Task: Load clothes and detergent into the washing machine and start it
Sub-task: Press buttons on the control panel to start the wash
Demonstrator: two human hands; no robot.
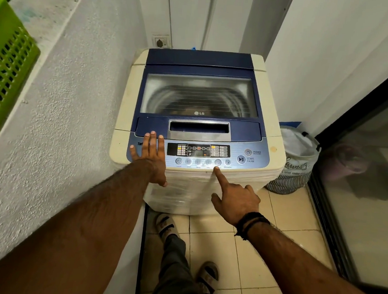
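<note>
Cream top-loading washing machine (pixel 192 184), blue lid closed. Left hand (pixel 150 157) flat on panel, released. Right hand (pixel 235 198) clenched, forefinger extended; round start/pause button (pixel 241 159) up-right of fingertip.

The washing machine (pixel 196 128) stands in a corner on the tiled floor (pixel 274 234), with a wall socket (pixel 160 42) behind it and a low wall (pixel 59 103) along its left side. A basket (pixel 1 71) sits on that low wall, well to the left, and a laundry bag (pixel 296 159) stands on the floor just right of the machine, beside a glass door (pixel 366 183). The left hand (pixel 150 157) rests flat on the left end of the control panel (pixel 211 155) at the machine's front edge, while the right hand (pixel 235 198) points one finger at the button row near the panel's middle.
</note>
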